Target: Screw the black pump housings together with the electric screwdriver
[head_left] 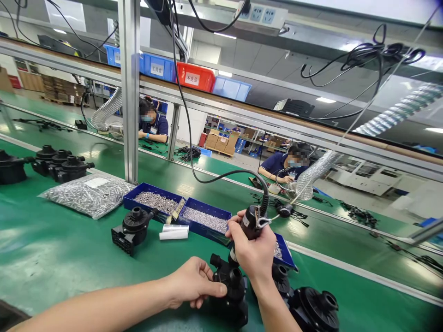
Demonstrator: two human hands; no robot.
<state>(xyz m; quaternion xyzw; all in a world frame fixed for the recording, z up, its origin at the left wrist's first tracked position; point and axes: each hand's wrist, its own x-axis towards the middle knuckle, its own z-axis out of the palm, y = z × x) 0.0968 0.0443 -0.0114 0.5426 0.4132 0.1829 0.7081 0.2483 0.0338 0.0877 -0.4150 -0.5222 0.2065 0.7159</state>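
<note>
My left hand [199, 283] is closed on the side of a black pump [233, 299] that stands on the green bench, thumb across its front. In my right hand [254, 251] is a black electric screwdriver [249, 223], held upright with its lower end at the top of the pump. The tip and any screw under it are hidden. A cable rises from the screwdriver's top, and a cord is hooked to it. Behind the hands stand blue trays of small screws [206, 219].
Another pump [133, 228] stands to the left beside white rolls [174, 232]. A bag of screws [90, 191] and several pumps [71, 166] lie farther left. More pumps [314, 309] stand at right. A metal post [129, 92] rises ahead; two co-workers sit across the bench.
</note>
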